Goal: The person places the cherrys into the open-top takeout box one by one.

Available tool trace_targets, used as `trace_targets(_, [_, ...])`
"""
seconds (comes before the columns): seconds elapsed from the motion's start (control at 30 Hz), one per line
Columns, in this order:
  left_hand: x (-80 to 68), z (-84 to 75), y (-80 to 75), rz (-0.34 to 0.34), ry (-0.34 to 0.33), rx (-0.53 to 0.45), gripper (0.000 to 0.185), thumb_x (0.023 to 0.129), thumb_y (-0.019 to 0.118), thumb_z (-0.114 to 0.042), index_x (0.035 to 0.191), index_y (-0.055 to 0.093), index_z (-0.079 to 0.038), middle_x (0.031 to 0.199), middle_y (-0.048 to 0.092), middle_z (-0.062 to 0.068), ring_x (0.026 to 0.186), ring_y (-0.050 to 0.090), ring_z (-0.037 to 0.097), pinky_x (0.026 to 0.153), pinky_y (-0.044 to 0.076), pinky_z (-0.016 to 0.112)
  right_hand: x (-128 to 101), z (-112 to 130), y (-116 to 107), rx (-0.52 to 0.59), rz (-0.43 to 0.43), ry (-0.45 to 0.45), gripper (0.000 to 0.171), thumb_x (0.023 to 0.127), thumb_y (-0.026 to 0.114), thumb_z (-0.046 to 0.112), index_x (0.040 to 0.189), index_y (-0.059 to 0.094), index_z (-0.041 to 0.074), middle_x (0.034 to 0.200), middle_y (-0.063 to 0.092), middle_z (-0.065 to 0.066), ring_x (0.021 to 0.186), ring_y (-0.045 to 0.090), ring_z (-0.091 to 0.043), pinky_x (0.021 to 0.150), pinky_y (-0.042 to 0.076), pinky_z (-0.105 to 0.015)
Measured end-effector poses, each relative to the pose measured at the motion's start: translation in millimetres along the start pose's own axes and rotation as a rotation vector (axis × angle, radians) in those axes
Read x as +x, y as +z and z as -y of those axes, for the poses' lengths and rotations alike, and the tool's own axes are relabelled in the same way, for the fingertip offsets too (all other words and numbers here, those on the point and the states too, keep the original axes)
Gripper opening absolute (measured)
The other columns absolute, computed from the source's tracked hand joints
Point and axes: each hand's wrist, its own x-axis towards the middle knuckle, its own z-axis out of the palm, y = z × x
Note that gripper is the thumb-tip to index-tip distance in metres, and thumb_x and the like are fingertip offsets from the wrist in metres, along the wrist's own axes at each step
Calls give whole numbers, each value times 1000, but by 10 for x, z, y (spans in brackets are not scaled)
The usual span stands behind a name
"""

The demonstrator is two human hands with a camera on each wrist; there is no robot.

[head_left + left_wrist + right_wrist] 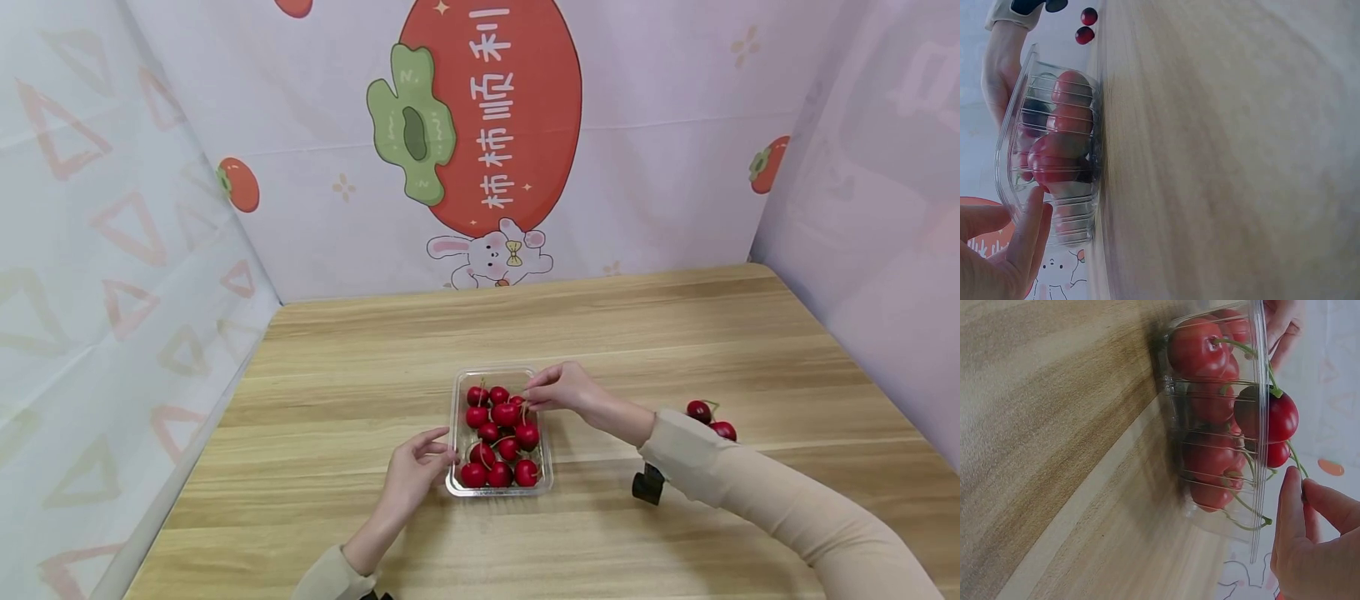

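A clear plastic box (546,467) full of red cherries (527,435) stands on the wooden table. At its far right corner my right hand (564,388) pinches a thin green stem between thumb and fingertips. In the right wrist view, that stem leads down to a cherry (1279,455) level with the box rim, among the others. My left hand (415,468) is at the left side of the box, fingers fairly straight. Seen from the left wrist, its fingertips (1036,195) rest at the ribbed outer wall, with the thumb near the rim.
On the table to the right, more cherries (699,411) lie partly hidden behind my right sleeve (693,454). A black device (648,485) is worn under the right wrist. Printed cloth (645,167) hangs behind the table and along both sides.
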Motion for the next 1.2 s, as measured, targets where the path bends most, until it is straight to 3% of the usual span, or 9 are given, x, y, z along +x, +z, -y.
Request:
trace_targets(0.87, [-10, -28, -5, -6, -5, -17, 39, 81, 58, 3, 118, 48, 11, 93, 61, 24, 81, 63, 29, 63, 56, 31, -7, -11, 54, -151, 13, -95, 18, 79, 62, 1, 92, 63, -12, 81, 66, -15, 71, 65, -18, 73, 54, -37])
trace_targets(1.2, [-10, -21, -5, -5, -2, -20, 40, 81, 59, 2, 118, 48, 12, 91, 61, 22, 81, 63, 31, 64, 56, 32, -30, 2, -17, -220, 39, -218, 24, 80, 61, 3, 96, 59, -16, 87, 64, -21, 75, 65, -26, 74, 54, -40])
